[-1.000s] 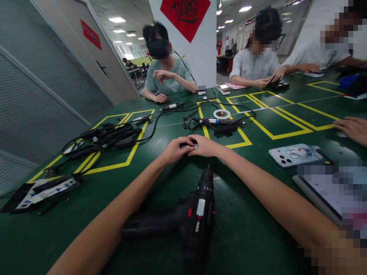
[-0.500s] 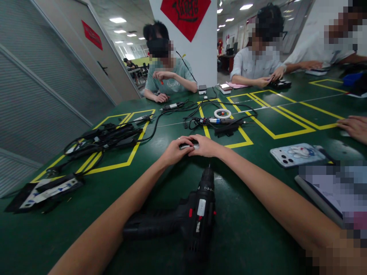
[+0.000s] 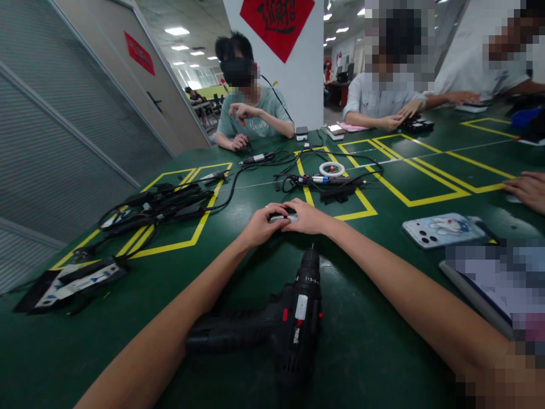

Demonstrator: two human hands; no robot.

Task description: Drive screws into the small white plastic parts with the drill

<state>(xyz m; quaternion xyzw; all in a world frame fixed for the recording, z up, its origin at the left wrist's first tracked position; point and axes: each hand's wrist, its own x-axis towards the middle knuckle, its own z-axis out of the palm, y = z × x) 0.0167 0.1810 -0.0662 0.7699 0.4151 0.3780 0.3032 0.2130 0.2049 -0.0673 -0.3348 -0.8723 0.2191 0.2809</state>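
Left hand (image 3: pixel 259 226) and right hand (image 3: pixel 308 218) pinch a small pale piece (image 3: pixel 293 217) | Black drill (image 3: pixel 300 321) wearer-side of their fingers, bit (image 3: pixel 313 246) toward them | Uneven pinching could drop the piece

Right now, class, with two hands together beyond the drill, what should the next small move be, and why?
Perhaps ease the right hand slightly aside while the left hand holds the small pale item: both hands grip it, hiding much of it from view.
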